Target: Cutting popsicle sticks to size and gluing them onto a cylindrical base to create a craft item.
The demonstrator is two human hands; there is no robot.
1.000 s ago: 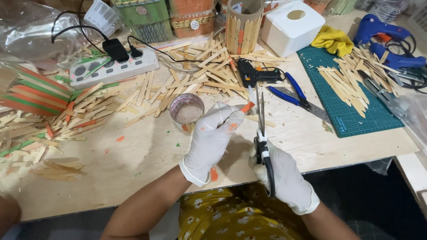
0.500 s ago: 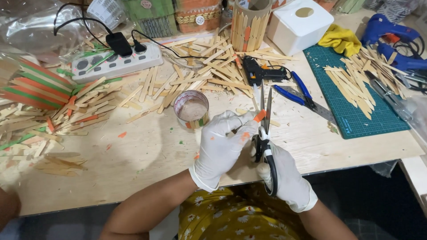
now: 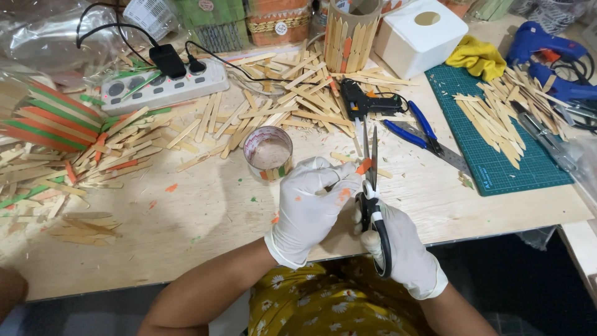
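Across the pale plywood worktable (image 3: 205,211), near its front edge: white-gloved right hand (image 3: 401,249) closed through the loops of black-handled scissors (image 3: 372,193), blades parted, long axis toward twelve o'clock. At nine o'clock, touching: white-gloved left hand (image 3: 311,208), pinching a small orange wooden stick piece (image 3: 364,166) between the blades.

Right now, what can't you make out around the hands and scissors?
Head view only:
- Orange stick piece: most of it is covered by the left hand; length unclear.
- Scissors: lower handle loop wrapped by the right hand; finger placement hidden.
- Small cup: contents too pale and blurred to tell.
- Blue glue gun: cut off by the right edge.
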